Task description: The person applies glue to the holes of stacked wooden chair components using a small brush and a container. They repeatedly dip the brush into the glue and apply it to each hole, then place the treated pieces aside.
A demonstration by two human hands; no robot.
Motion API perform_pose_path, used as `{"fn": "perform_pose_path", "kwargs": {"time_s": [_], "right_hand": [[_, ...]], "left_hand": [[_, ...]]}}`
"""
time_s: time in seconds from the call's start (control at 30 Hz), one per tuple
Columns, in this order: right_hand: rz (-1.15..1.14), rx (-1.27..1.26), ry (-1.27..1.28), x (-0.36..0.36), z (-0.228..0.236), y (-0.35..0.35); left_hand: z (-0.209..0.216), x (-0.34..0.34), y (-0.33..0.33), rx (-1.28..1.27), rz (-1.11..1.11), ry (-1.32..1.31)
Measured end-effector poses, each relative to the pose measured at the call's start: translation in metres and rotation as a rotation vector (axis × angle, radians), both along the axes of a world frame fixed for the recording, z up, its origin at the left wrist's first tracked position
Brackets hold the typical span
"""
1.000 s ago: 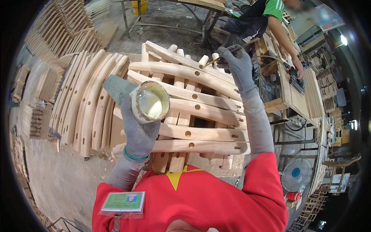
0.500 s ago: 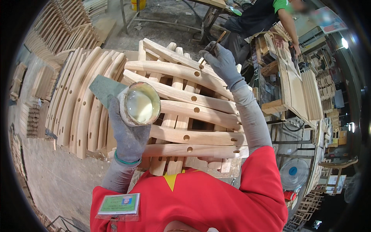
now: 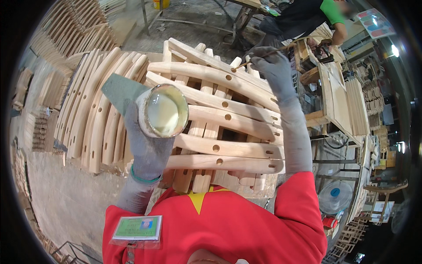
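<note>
In my gloved left hand (image 3: pixel 149 152) I grip a round cup (image 3: pixel 143 116) with a crusted rim, tilted so that its pale cream liquid (image 3: pixel 163 113) shows. A flat grey-green piece (image 3: pixel 122 93) sticks out to the left between hand and cup; how it is held is hidden. My gloved right hand (image 3: pixel 278 74) closes around a thin wooden stick (image 3: pixel 241 66), whose lower tip is at a hole in one of the far curved wooden rails. Below both hands, several curved rails (image 3: pixel 228 118) with round holes and end slots lie across other wooden pieces.
More curved rails (image 3: pixel 94 112) are lined up on the left, with tall stacks behind. Far right, a person in dark and green clothing (image 3: pixel 303 17) works at a wooden bench (image 3: pixel 329 99). A fan (image 3: pixel 335 198) stands at the lower right.
The stick's tip has come down to a hole in a far rail as my right hand moved right. My left hand and the cup have shifted slightly right and up in view.
</note>
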State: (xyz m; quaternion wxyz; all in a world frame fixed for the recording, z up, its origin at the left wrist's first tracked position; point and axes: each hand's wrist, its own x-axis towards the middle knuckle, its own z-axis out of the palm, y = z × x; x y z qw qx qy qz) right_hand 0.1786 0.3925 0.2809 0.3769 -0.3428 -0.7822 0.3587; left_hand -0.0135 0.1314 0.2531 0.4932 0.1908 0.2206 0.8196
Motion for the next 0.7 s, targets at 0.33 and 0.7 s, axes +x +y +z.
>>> {"fn": "perform_pose_path", "kwargs": {"time_s": [0.33,0.7], "right_hand": [[0.307,0.041,0.274,-0.003,0.042,-0.197],[0.490,-0.112,0.577,0.030,0.018,-0.248]], "left_hand": [[0.011,0.022,-0.026,0.015,-0.022,0.069],[-0.008,0.028,-0.039,0.134,0.417,0.528]]}}
